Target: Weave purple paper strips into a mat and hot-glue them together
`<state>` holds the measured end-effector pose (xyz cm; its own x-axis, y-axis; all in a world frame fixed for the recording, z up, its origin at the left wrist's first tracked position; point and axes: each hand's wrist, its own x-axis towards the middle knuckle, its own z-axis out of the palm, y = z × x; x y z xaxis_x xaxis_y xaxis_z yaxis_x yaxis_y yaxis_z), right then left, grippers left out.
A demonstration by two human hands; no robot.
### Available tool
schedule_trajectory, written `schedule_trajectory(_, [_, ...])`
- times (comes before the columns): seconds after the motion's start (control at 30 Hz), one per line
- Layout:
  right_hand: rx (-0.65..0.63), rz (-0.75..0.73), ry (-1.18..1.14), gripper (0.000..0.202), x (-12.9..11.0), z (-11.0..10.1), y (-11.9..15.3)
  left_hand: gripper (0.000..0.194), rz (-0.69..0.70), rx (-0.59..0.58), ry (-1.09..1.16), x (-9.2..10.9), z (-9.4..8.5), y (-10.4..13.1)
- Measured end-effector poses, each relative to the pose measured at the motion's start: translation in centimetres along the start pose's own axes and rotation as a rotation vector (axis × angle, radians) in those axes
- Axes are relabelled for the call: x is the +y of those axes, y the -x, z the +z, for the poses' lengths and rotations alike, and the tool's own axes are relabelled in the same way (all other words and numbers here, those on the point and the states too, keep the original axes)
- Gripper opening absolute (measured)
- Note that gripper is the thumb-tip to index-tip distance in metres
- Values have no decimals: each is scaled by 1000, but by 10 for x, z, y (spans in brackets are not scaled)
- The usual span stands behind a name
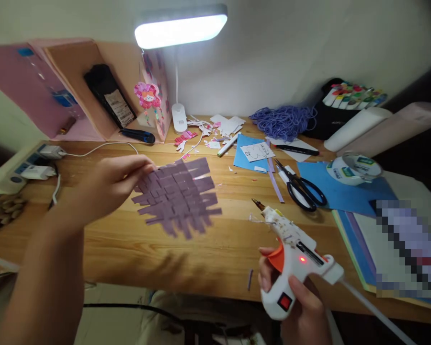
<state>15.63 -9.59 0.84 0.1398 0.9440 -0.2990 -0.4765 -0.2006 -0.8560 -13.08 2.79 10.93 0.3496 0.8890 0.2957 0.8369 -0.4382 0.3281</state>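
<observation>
The near corner of a woven purple paper mat (177, 199) is pinched narrowly between thumb and fingers by the left hand (120, 179); the mat is held up above the wooden table (226, 254). A white glue gun (290, 244) is gripped by the handle in the right hand (307, 311), with fingers closed around it near the orange trigger and the nozzle pointed up and to the left.

At the far left, plugs are seated in a power strip (16, 167). Beside it, a pink box (39, 91) is placed, then a lamp (181, 31), lit overhead. Paper scraps (228, 125) and purple cord (285, 122) are heaped near the wall. Black-handled scissors (300, 186) are laid partly over a blue sheet (345, 194), on which tape rolls (354, 168) are set.

Bare wood is left between mat and gun; the right side is crowded by stacked paper (366, 239).
</observation>
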Motion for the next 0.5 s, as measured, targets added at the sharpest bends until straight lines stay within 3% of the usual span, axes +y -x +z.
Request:
schedule_trajectory(0.07, [-2,-8,-22,34,1,0,-3,44,123,-244,-39,-13,9,-20])
schedule_trajectory(0.17, [17,23,-27,33,5,0,-8,31,242,-394,-60,-20,47,-46])
schedule_trajectory(0.27, [19,65,-30,31,9,1,-9,21,404,-455,-64,-14,88,-58])
schedule_trajectory(0.33, [15,74,-30,30,10,1,-10,19,470,-401,-72,-5,106,-55])
schedule_trajectory(0.4, [20,69,-21,29,11,0,-10,18,440,-235,-84,8,115,-45])
schedule_trajectory(0.5, [31,56,8,29,12,-2,-13,21,170,-19,-80,35,121,-22])
